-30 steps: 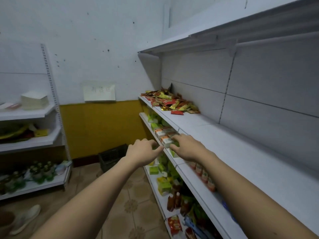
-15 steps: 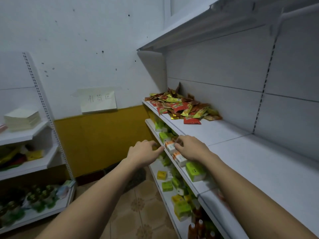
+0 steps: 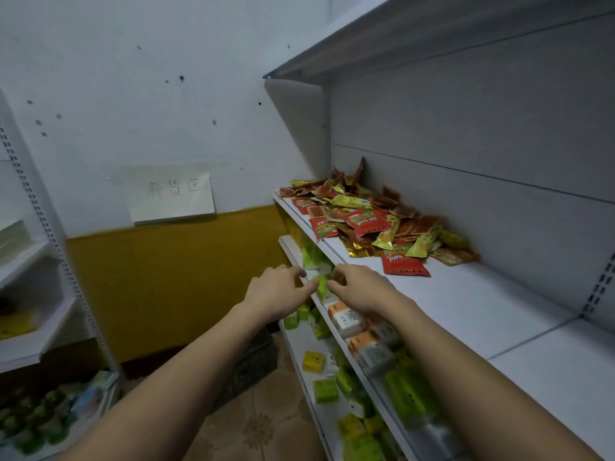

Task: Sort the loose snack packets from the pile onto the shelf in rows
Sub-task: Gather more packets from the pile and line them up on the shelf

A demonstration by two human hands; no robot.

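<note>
**Packets still heaped, both hands short of them**

Packets (image 3: pixel 372 224) lie in 1 loose pile at the far end of the shelf (image 3: pixel 466 304), against the back panel, red, yellow and brown ones overlapping at all angles. No row has been started; the shelf board nearer the person is bare. They look like thin foil or film sachets: probably light, limp and a bit slick, so likely to slide off each other when the pile is disturbed. A pinch at a sealed edge or corner seems the safest hold, taking the outlying red packet (image 3: pixel 404 266) at the near edge first.

The left hand (image 3: pixel 276 292) and right hand (image 3: pixel 357 287) hover close together at the shelf's front lip, near the pile but apart from it. Both have loosely curled fingers and hold nothing.

Below, lower shelves carry green and orange boxes (image 3: pixel 346 319).
</note>
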